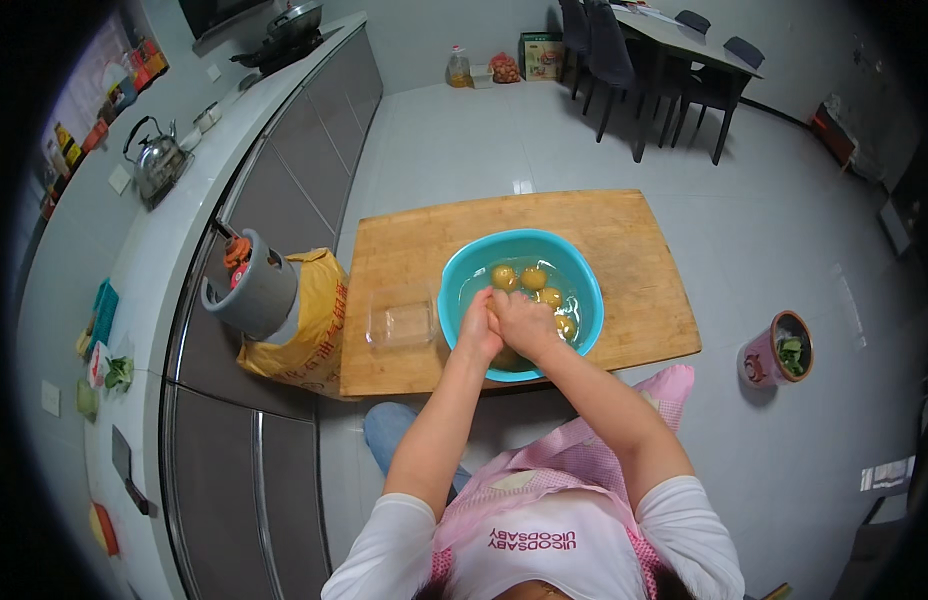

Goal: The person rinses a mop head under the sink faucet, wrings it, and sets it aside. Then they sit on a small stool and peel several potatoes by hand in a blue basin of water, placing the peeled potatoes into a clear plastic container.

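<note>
A turquoise plastic basin point(594, 319) holds water and several round, yellow-brown fruits or potatoes point(534, 278); which of the two I cannot tell. Above the water, near the basin's middle, my left hand point(479, 326) and my right hand point(524, 321) press together with bent fingers. Whatever may be between the palms is hidden by the fingers. The basin stands on a wooden board-like tabletop point(404, 240). To its left on the wood lies a clear plastic container point(400, 321).
A grey gas cylinder point(265, 292) and a yellow sack point(321, 322) stand left of the table, beside the counter point(209, 180). The counter bears a kettle point(160, 161) and a cleaver point(126, 465). On the floor at right is a pink bin point(760, 360) with green leaves inside.
</note>
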